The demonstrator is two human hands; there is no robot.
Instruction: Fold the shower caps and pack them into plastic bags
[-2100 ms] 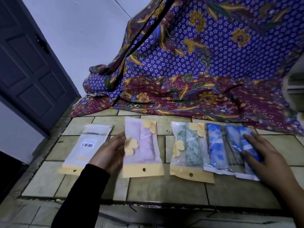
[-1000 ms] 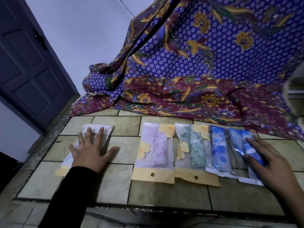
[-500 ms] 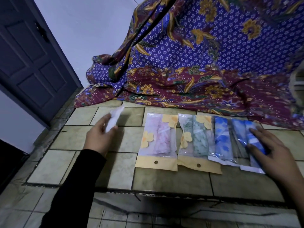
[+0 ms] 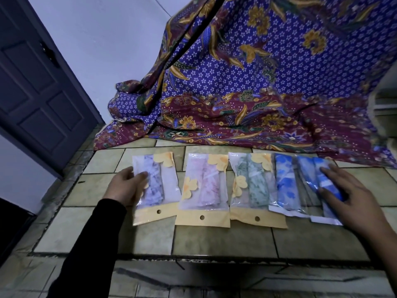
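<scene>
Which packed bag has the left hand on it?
The leftmost bag, with the pale lilac cap: the left hand holds its left edge.

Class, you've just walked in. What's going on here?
Bagged shower caps lie in a row on a tiled ledge. A person's left hand grips the lilac-cap bag at the row's left end; the right hand rests flat on the rightmost blue bag. The pink bag, the green bag and a second blue bag lie between.
</scene>
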